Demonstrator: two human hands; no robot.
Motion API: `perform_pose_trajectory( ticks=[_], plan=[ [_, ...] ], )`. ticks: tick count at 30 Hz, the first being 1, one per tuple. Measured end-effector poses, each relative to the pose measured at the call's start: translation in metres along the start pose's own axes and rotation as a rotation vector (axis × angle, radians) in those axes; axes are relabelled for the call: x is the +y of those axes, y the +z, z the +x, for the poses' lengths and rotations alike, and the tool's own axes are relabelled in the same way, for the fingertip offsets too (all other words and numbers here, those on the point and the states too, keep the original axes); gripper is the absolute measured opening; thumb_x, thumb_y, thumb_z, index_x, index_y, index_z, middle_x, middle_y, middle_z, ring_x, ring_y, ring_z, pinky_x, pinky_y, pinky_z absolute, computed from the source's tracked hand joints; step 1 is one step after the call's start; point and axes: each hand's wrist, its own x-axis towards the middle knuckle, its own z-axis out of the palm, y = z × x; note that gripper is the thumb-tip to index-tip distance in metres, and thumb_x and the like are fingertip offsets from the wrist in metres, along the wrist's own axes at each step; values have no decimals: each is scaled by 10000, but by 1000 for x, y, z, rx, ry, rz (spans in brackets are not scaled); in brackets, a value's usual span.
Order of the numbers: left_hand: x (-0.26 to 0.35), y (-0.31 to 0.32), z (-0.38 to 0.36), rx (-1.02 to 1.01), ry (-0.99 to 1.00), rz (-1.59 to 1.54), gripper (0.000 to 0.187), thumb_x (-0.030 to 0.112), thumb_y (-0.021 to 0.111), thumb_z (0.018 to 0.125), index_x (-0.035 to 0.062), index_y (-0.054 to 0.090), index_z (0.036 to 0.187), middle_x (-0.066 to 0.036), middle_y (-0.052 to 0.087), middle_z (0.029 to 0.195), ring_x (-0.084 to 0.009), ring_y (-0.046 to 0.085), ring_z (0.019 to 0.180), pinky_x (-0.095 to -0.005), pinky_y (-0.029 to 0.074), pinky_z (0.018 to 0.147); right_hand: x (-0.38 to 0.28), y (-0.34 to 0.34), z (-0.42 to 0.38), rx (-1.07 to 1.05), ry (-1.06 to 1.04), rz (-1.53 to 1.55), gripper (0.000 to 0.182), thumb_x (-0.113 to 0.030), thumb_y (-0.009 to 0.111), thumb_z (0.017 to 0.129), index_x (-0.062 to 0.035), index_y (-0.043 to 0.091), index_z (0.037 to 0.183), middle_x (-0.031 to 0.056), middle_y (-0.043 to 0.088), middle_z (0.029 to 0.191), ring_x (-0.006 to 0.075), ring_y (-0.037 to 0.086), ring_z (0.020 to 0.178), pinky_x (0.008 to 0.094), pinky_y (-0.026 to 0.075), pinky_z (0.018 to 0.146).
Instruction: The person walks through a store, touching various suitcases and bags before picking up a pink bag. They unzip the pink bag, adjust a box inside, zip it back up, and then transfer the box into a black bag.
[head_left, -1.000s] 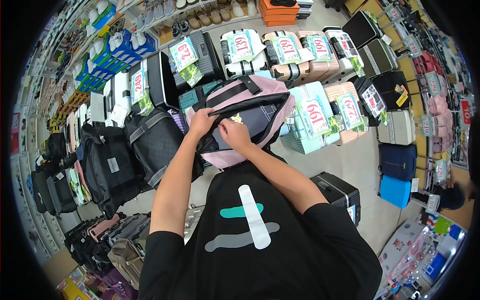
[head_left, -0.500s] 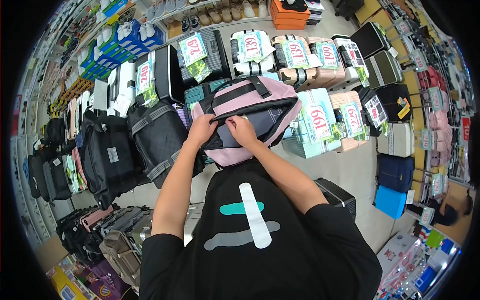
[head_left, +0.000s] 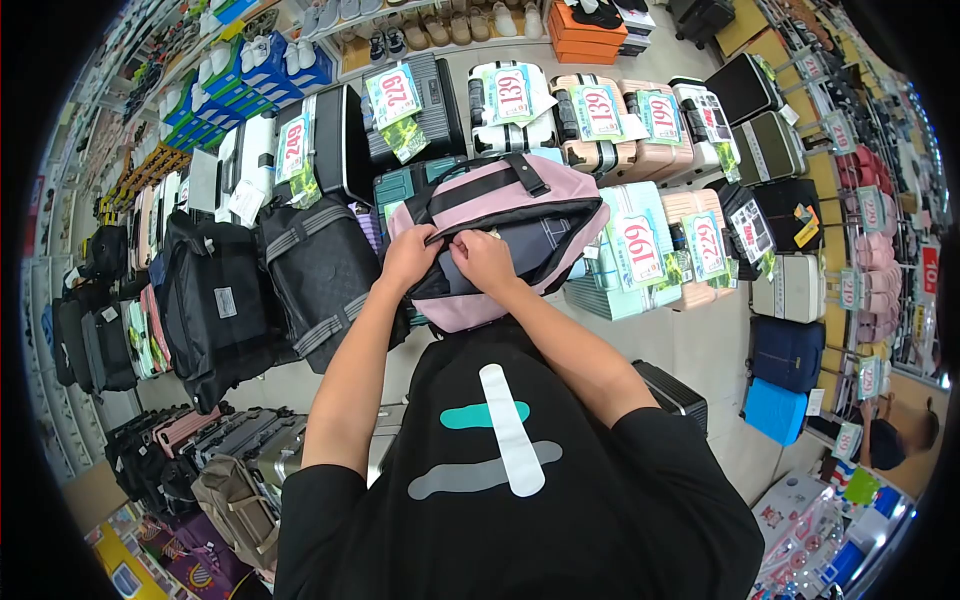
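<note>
Far left: a black bag with a pale label (head_left: 226, 302) is standing among other dark bags. Next to it, a black bag with grey straps (head_left: 322, 275) is leaning at a tilt. Behind this, a black suitcase (head_left: 341, 140) is standing upright, and a 249 price card (head_left: 293, 148) is showing at its left side.

Center: the pink bag (head_left: 462, 312) is lying in front of the person's black shirt (head_left: 450, 440), between the strapped bag and the mint suitcase, its dark mouth gaping. A teal suitcase (head_left: 394, 190) is showing behind its left end. The left hand (head_left: 408, 258) is pinching the edge of the mouth at the bag's left end. The right hand (head_left: 484, 260) is hovering or resting at the mouth just beside the left, fingers curled inward; whether they are grasping anything cannot be told.

Right of the bag: the mint suitcase (head_left: 592, 291) is carrying a 199 price card (head_left: 638, 246); a peach suitcase (head_left: 697, 294) is standing beside it, bearing a 229 price card (head_left: 707, 242). Nearer the shirt, a dark ribbed suitcase (head_left: 672, 394) is showing partly behind the right arm. Farther right, a navy suitcase (head_left: 788, 346) is standing near a bright blue case (head_left: 774, 408). At the far right edge, another person (head_left: 888, 438) is showing, blurred.
</note>
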Motion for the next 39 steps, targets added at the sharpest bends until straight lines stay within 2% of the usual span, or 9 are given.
perform_pose_trajectory(
  ticks=[7, 13, 18, 22, 27, 31, 34, 35, 39],
  plan=[
    [-14, 3, 7, -43, 27, 147, 213, 196, 650, 874, 44, 662, 1022, -198, 675, 994, -403, 636, 964, -462, 502, 828, 27, -28, 11, -69, -34, -90, 117, -173, 666, 823, -59, 659, 797, 141, 689, 806, 353, 668, 757, 466, 527, 672],
    [-25, -3, 14, -102, -14, 68, 203, 206, 669, 878, 31, 667, 980, -190, 678, 927, -378, 651, 899, -422, 491, 778, 68, -84, 33, -55, 246, -368, 139, -230, 657, 843, -105, 714, 833, 145, 706, 819, 359, 684, 796, 465, 536, 733],
    [-20, -2, 24, -147, -9, 45, 228, 234, 677, 862, 28, 674, 958, -208, 686, 914, -384, 655, 902, -437, 500, 772, 92, -136, 37, -113, 286, -550, 158, -260, 663, 861, -111, 711, 848, 148, 708, 815, 362, 689, 798, 473, 527, 745],
    [-11, -5, 28, -194, -13, 80, 273, 252, 702, 838, 16, 673, 973, -207, 686, 924, -372, 657, 904, -432, 500, 778, 87, -135, 40, -109, 330, -555, 176, -260, 662, 870, -87, 694, 860, 163, 708, 846, 371, 684, 819, 475, 525, 746],
    [22, 2, 24, -73, 143, 140, 312, 278, 732, 804, 43, 685, 1004, -171, 691, 1070, -342, 645, 1009, -426, 507, 841, 83, -123, 36, -23, 261, -166, 178, -181, 669, 868, -6, 644, 891, 202, 690, 858, 393, 668, 832, 463, 512, 748],
    [42, 20, 34, -97, 137, 153, 352, 262, 721, 803, 78, 701, 1102, -164, 685, 1119, -347, 632, 1076, -431, 505, 910, 85, -118, 32, 54, 395, -38, 195, -184, 699, 843, -7, 622, 866, 186, 679, 840, 378, 657, 814, 457, 498, 723],
    [27, 33, 50, -137, -6, 198, 321, 238, 692, 824, 62, 708, 1092, -198, 687, 1072, -375, 643, 1029, -445, 508, 899, 58, -120, 25, 152, 409, -324, 207, -200, 719, 825, -35, 593, 816, 154, 648, 813, 356, 641, 792, 460, 486, 701],
    [18, 32, 54, -127, 12, 134, 304, 229, 673, 844, 46, 704, 1084, -215, 685, 1041, -380, 647, 1011, -439, 503, 889, 54, -114, 19, 198, 239, -458, 215, -186, 735, 790, -58, 562, 789, 126, 607, 782, 346, 621, 773, 462, 482, 702],
    [1, 26, 69, -157, 27, 66, 284, 208, 652, 858, 22, 701, 1067, -240, 680, 1026, -389, 653, 980, -425, 498, 871, 40, -79, 9, -89, -205, -334, 234, -136, 725, 745, -63, 628, 944, 100, 622, 948, 308, 599, 949, 428, 485, 816]
  ],
)
